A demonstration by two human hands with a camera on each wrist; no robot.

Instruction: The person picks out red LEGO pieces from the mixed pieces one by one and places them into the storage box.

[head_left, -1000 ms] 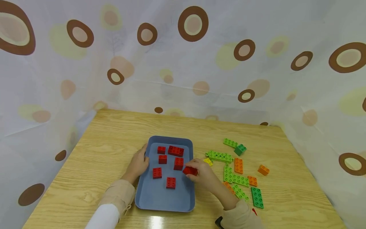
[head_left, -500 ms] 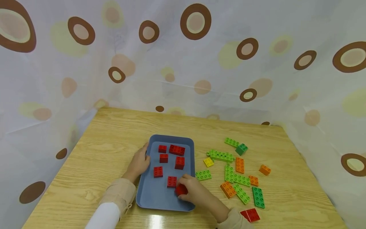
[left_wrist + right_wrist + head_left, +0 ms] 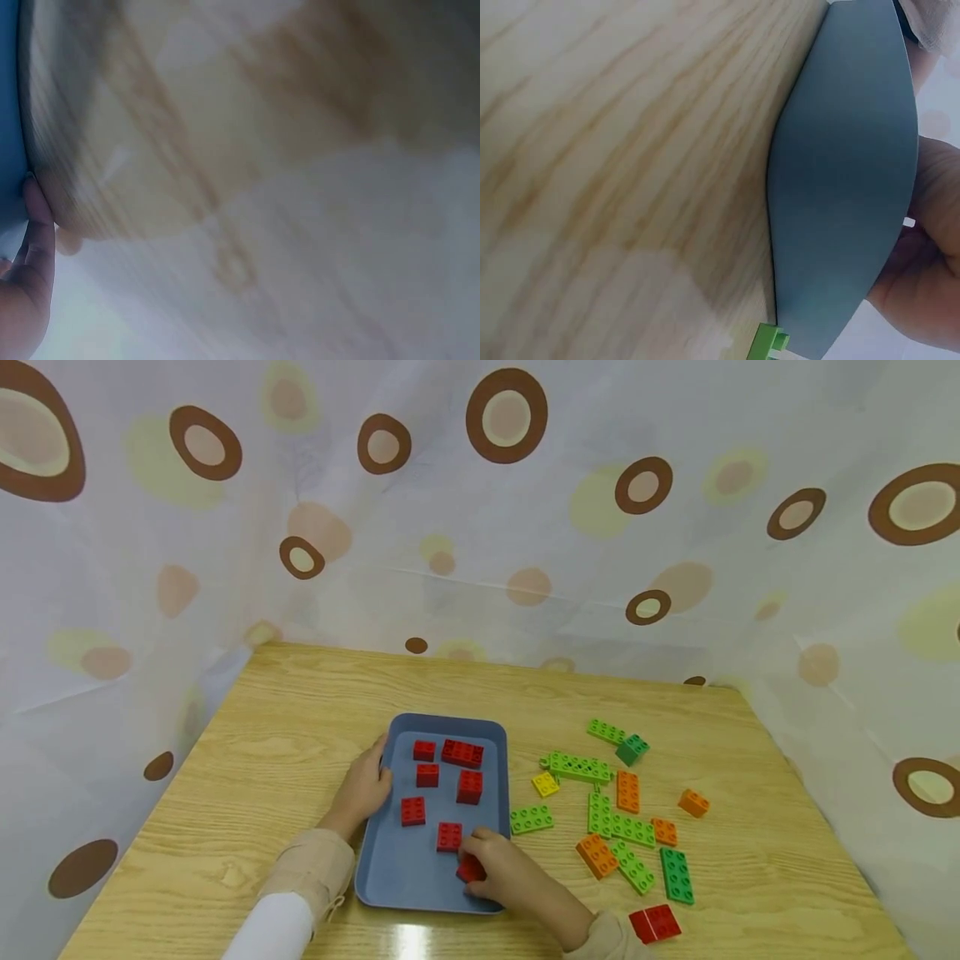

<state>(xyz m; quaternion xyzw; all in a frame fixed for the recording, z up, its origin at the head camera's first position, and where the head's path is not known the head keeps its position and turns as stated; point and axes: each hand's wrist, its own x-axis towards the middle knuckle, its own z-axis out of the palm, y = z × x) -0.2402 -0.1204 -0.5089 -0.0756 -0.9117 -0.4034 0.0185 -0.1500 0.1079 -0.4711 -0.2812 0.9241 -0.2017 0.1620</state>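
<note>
My left hand (image 3: 362, 789) holds the grey-blue tray (image 3: 405, 885) by its left side, with the thumb at the rim. In the left wrist view, fingers (image 3: 37, 259) lie against the tray's outer wall. Inside the tray's front right part, my right hand (image 3: 498, 870) pinches a red toy brick (image 3: 470, 869), partly hidden by the fingers; whether it touches the floor I cannot tell. Close beside it sits a red four-stud brick (image 3: 449, 837). Several more red bricks stand spread behind, among them a tall one (image 3: 469, 787) and a long one (image 3: 462, 752).
Right of the tray lie several loose bricks: a light green one (image 3: 531, 819) near its wall, a yellow one (image 3: 545, 784), an orange one (image 3: 597, 856) and a dark green one (image 3: 677, 876). Red bricks (image 3: 655, 923) lie near the front. A patterned curtain (image 3: 480, 610) hangs behind the table (image 3: 300, 693).
My right hand has carried the red brick from the tray's right wall to its front right part, then lowered slightly there. The left hand has stayed at the tray's left side.
</note>
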